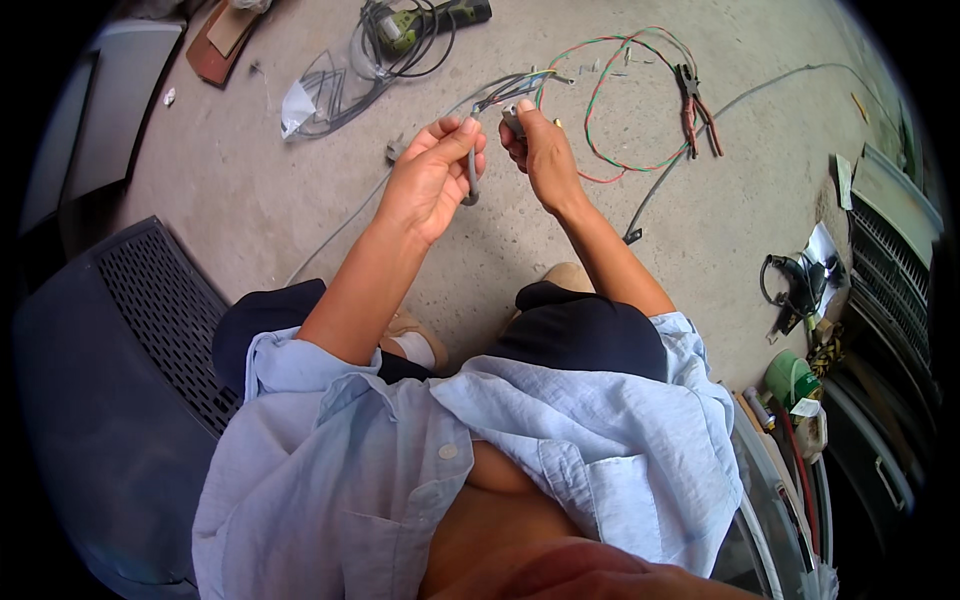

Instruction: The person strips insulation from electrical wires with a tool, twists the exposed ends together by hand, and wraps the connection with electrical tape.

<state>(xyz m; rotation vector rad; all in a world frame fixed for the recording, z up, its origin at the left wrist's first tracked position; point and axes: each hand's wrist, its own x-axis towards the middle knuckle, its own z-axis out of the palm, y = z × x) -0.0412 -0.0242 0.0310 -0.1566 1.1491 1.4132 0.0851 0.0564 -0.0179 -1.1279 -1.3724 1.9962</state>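
My left hand pinches a grey cable between curled fingers, its lower end hanging below them. Just above, several thin stripped or coloured wires lie toward the top of the view. My right hand, a short gap to the right, grips a small grey object with the thumb on top; I cannot make out what it is. To its right a loop of red and green wire lies on the concrete floor, with pliers with red handles at its right side.
A green cordless power tool lies among black cable coils and a plastic bag at upper left. A dark perforated panel is beside me on the left. Grilles, a green container, black tangled parts and assorted panels crowd the right.
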